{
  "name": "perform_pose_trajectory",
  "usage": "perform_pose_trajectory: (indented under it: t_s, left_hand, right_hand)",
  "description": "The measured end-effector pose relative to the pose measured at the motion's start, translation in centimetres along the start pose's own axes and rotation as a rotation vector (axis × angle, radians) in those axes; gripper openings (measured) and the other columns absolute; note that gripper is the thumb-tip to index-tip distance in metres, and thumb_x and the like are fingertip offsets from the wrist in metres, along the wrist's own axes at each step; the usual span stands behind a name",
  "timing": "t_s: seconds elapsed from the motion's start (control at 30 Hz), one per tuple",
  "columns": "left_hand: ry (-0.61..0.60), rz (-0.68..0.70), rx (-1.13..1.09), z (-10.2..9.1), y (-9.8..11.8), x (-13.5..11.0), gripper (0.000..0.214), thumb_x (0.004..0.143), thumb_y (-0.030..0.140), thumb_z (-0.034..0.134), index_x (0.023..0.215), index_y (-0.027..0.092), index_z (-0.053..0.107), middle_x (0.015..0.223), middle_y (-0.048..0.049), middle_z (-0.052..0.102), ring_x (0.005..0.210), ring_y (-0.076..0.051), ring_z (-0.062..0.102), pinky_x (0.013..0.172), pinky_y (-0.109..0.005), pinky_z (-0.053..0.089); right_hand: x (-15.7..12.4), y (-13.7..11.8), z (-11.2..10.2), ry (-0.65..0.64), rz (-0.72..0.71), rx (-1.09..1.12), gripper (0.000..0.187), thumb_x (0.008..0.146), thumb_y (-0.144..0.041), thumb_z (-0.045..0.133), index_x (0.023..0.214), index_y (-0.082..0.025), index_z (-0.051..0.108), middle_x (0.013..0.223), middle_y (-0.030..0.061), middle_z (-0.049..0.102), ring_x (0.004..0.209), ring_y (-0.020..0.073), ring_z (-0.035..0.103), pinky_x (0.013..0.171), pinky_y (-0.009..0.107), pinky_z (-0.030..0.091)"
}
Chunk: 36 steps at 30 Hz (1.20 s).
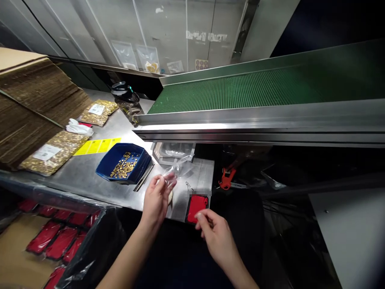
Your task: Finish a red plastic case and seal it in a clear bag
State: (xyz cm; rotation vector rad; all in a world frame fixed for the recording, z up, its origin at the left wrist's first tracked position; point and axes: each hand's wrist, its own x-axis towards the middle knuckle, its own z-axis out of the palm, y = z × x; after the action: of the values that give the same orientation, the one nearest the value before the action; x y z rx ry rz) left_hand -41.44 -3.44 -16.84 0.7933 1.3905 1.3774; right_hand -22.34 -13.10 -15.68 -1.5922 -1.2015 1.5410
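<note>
My left hand [156,198] pinches a clear plastic bag [177,170] by its near edge, just above the steel table [90,180]. A small pale object [170,196] lies under that hand. My right hand [215,233] hovers at the table's near edge with fingertips curled together on the rim of a red case [196,206]. To the left stands a blue tray [124,162] holding several small gold pieces.
A green conveyor belt [255,86] runs above the table at the right. Sealed bags of gold pieces [52,151] and yellow labels [98,145] lie at left beside stacked cardboard [33,96]. A box of red packs [57,241] sits below left. Orange tool [226,178] lies under the conveyor.
</note>
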Motion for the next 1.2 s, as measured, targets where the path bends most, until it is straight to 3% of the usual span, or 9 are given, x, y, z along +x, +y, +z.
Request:
perform_pose_trajectory:
  t_s: [0.13,0.3,0.47,0.6,0.7,0.8,0.9,1.03,1.2]
  left_hand:
    - [-0.065,-0.236,-0.202,-0.3,0.0,-6.4,0.031,0.09,0.044,0.075,0.097,0.021,0.057,0.115,-0.0125,0.075,0.113,-0.029,0.071,0.101,-0.044,0.057]
    - [-0.094,-0.314,-0.183,-1.3,-1.5,-10.5,0.028,0.085,0.038,0.084,0.093,0.02,0.065,0.1,-0.0033,0.073,0.098,-0.02,0.07,0.095,-0.029,0.055]
    - [-0.141,-0.4,-0.142,-1.8,-2.8,-11.1,0.028,0.089,0.034,0.079,0.105,0.024,0.058,0.112,-0.004,0.071,0.109,-0.023,0.067,0.099,-0.035,0.053]
    - [-0.29,-0.122,0.255,-0.5,-2.6,-11.3,0.066,0.08,0.026,0.085,0.138,0.032,0.052,0.136,-0.0069,0.062,0.127,-0.028,0.059,0.108,-0.038,0.046]
    - [-0.381,0.032,0.386,0.6,-2.2,-11.1,0.029,0.087,0.028,0.078,0.116,0.028,0.071,0.117,-0.0055,0.069,0.11,-0.027,0.063,0.098,-0.035,0.048]
    - [-0.292,-0.136,0.254,1.0,-2.1,-10.2,0.014,0.09,0.036,0.076,0.087,0.023,0.076,0.088,-0.0033,0.071,0.083,-0.021,0.063,0.079,-0.03,0.049]
    - [-0.196,-0.322,0.109,0.8,-2.7,-9.1,0.027,0.09,0.047,0.073,0.09,0.021,0.073,0.081,-0.0026,0.071,0.073,-0.019,0.064,0.071,-0.028,0.052]
    - [-0.227,-0.506,0.005,0.6,-3.7,-8.8,0.037,0.088,0.053,0.069,0.089,0.015,0.069,0.079,-0.0081,0.071,0.067,-0.02,0.068,0.064,-0.03,0.056]
    - [-0.115,-0.444,0.06,0.2,-4.0,-9.6,0.035,0.089,0.05,0.071,0.103,0.019,0.064,0.084,-0.004,0.068,0.067,-0.017,0.061,0.06,-0.026,0.048]
  right_hand:
    - [1.7,-1.2,2.5,-0.142,0.042,0.402,0.072,0.087,-0.07,0.068,0.137,-0.019,0.059,0.13,0.0158,0.068,0.106,0.024,0.07,0.083,0.032,0.058]
    - [2.9,-0.9,2.6,0.003,0.09,0.376,0.061,0.09,-0.068,0.064,0.117,-0.013,0.069,0.106,0.0133,0.076,0.093,0.0248,0.073,0.08,0.034,0.058]
    - [2.3,1.0,0.7,0.125,0.032,0.197,0.05,0.094,-0.061,0.058,0.102,-0.015,0.075,0.095,0.0114,0.077,0.091,0.0275,0.071,0.082,0.034,0.055]
    - [1.1,1.2,-0.7,0.144,0.005,-0.007,0.043,0.093,-0.057,0.062,0.09,-0.018,0.078,0.082,0.0101,0.076,0.078,0.0269,0.069,0.074,0.033,0.05]
    - [0.3,0.8,-1.5,0.12,-0.009,-0.088,0.034,0.093,-0.051,0.062,0.093,-0.022,0.08,0.081,0.0083,0.077,0.076,0.0266,0.069,0.077,0.033,0.05]
    - [0.0,1.2,-2.3,0.131,0.03,-0.089,0.032,0.094,-0.048,0.061,0.097,-0.023,0.081,0.086,0.009,0.079,0.082,0.0283,0.072,0.081,0.035,0.052]
    - [-0.2,2.5,-2.6,0.137,0.094,-0.009,0.043,0.095,-0.055,0.06,0.107,-0.018,0.08,0.086,0.0114,0.079,0.081,0.0281,0.074,0.075,0.036,0.056]
    - [-0.5,3.9,-2.4,0.095,0.146,0.135,0.056,0.093,-0.064,0.059,0.114,-0.014,0.076,0.1,0.0151,0.08,0.083,0.0249,0.077,0.071,0.032,0.059]
    - [-0.9,4.2,-2.6,0.131,0.162,0.152,0.053,0.088,-0.066,0.066,0.099,-0.014,0.075,0.093,0.0133,0.079,0.072,0.0207,0.072,0.065,0.029,0.056]
